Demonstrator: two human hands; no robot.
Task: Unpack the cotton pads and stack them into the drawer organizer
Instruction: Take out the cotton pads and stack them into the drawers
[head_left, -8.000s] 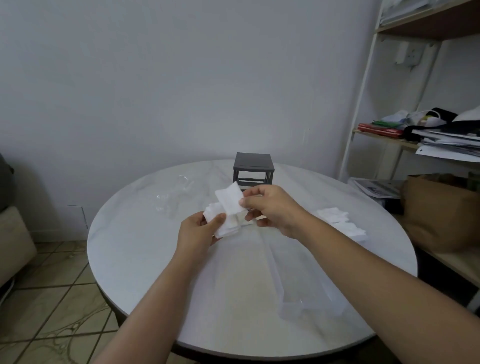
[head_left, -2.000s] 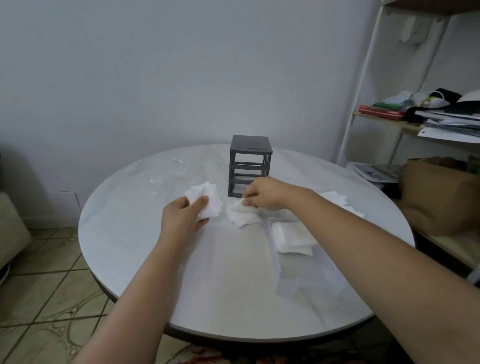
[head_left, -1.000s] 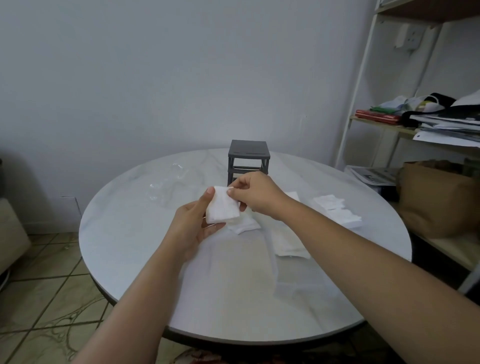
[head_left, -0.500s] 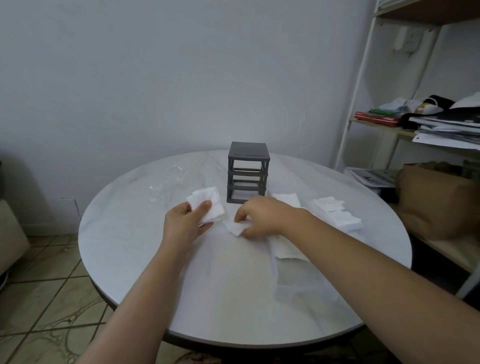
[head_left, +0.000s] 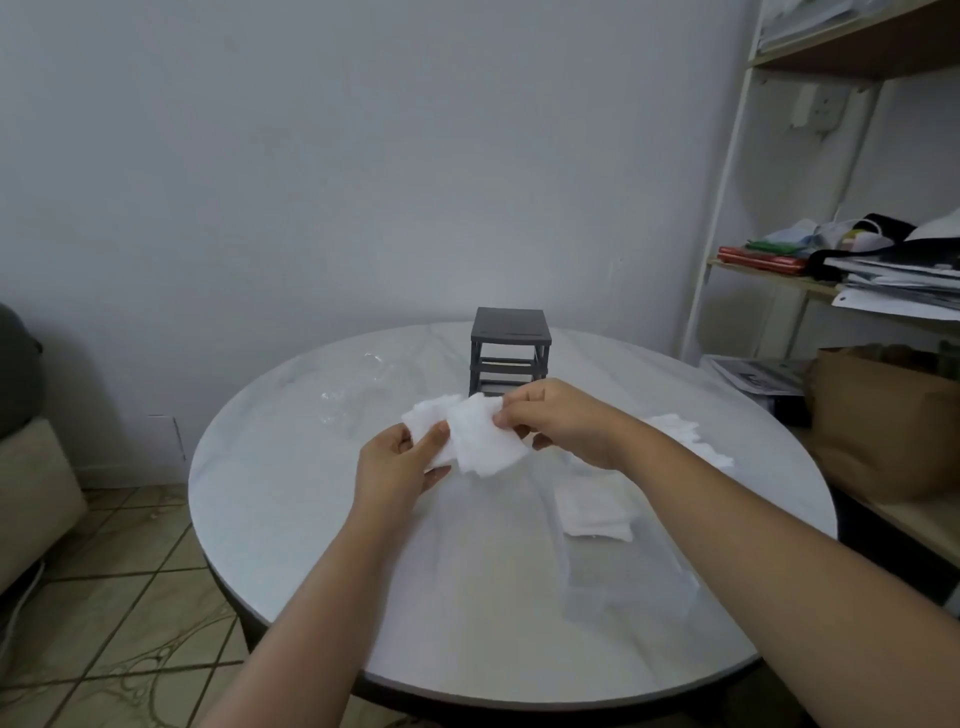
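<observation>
My left hand (head_left: 400, 467) cups a cotton pad stack (head_left: 480, 441) over the table (head_left: 291, 493), thumb on top. My right hand (head_left: 563, 421) pinches the top pad's corner. Best to square the edges before laying them in the clear drawer (head_left: 628, 608).

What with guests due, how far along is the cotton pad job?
Done: the clear wrapper looks empty and some stacked pads sit in the clear drawer. In hand: left hand and right hand grip the held pads. Left: the loose pile at right, and the drawer is outside the grey organizer.
</observation>
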